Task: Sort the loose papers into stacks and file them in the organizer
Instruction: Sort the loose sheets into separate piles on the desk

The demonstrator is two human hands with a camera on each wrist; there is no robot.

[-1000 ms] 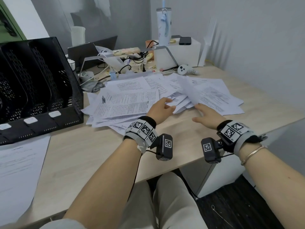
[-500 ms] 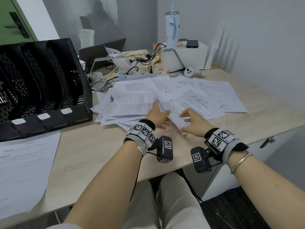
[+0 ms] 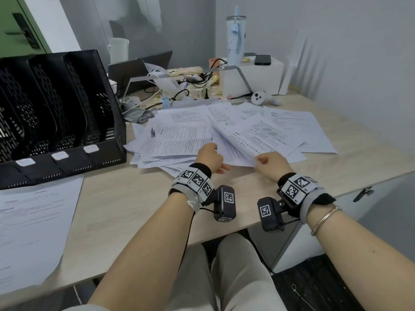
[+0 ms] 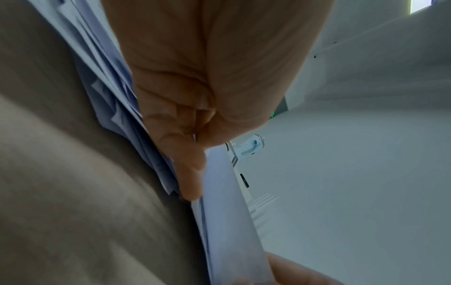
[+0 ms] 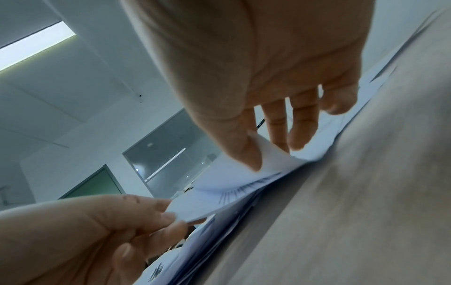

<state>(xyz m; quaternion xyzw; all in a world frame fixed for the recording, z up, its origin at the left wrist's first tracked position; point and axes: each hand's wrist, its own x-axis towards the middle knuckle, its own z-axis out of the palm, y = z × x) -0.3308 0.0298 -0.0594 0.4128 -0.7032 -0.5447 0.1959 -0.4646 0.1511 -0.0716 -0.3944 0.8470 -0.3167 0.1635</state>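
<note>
Grip | left hand [image 3: 210, 157] pinches near edge of lifted sheet [image 3: 253, 140] | right hand [image 3: 270, 163] pinches its near corner, thumb on top | sheet atop loose papers [image 3: 177, 140] on desk [image 3: 125, 212], right of organizer [image 3: 56, 117]

Nothing is reading clearly. The loose papers [image 3: 184, 135] lying just right of the black organizer [image 3: 58, 113] are carrying dense printed lines, too small to make out. The white tags [image 3: 60, 156] along the organizer's front edge are showing no legible writing. The wrist bands [image 3: 197, 179] near the papers are bearing square black-and-white code markers, with tiny characters beside them that are staying unreadable.
</note>
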